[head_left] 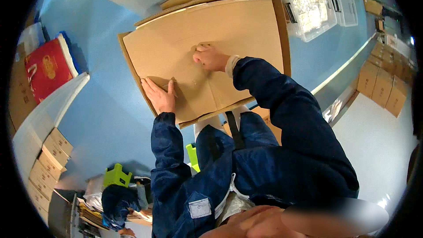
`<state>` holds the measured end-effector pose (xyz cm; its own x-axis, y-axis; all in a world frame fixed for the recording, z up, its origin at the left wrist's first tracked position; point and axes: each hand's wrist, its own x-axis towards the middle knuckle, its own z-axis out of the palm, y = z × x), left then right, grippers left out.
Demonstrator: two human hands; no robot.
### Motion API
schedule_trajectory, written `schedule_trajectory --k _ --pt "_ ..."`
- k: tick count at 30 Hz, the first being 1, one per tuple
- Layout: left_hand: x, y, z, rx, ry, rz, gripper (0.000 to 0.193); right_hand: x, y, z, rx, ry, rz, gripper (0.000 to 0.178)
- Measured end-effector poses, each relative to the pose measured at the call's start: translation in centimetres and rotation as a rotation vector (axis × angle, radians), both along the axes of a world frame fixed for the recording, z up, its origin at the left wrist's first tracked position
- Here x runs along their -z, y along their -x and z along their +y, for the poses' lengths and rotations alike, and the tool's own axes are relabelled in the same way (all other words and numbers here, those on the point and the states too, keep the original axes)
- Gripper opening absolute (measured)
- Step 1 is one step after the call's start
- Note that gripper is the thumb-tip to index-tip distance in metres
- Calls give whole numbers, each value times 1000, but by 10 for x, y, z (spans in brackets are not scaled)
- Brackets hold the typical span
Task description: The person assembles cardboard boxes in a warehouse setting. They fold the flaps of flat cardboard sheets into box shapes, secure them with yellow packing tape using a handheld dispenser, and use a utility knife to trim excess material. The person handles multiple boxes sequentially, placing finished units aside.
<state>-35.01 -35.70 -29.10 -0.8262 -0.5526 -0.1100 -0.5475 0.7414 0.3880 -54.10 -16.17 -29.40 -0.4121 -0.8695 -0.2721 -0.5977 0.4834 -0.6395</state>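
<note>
Right hand with fingers curled in toward the palm, resting near the middle of a brown corrugated cardboard sheet; whether the fingertips pinch anything cannot be told. Left hand laid flat at the left edge of the same sheet, fingers extended and close together, thumb spread apart from them. The sheet lies within the raised edges of a cardboard box, directly in front of the person, and a faint crease runs across its near part. Both forearms are covered by dark blue jacket sleeves; a pale cuff shows at the right wrist. Beyond the box's right side stands a clear plastic tub with packed pale contents, next to a second clear tub. Farther out, to the left, are a red bag and stacked cartons; to the lower left, a lime-green stool near a co-worker; to the right, a row of brown cartons.
</note>
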Motion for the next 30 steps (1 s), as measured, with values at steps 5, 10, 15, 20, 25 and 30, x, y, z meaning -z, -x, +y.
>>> schedule_trajectory --k 5,10,15,20,25,30 --pt "6 -1 6 -3 -55 24 94 -18 12 56 195 124 -130 38" --pt "16 -19 -3 -12 -86 76 95 -44 60 201 850 -126 302 54" --pt "39 -9 -11 -116 -339 156 98 19 45 263 928 -159 181 86" --pt "26 1 -11 -253 -552 129 102 34 41 277 870 -239 273 95" --pt "15 -5 -7 -263 -461 90 103 42 46 281 857 -259 182 98" --pt "16 3 14 -240 -266 66 101 46 52 300 833 -305 213 101"
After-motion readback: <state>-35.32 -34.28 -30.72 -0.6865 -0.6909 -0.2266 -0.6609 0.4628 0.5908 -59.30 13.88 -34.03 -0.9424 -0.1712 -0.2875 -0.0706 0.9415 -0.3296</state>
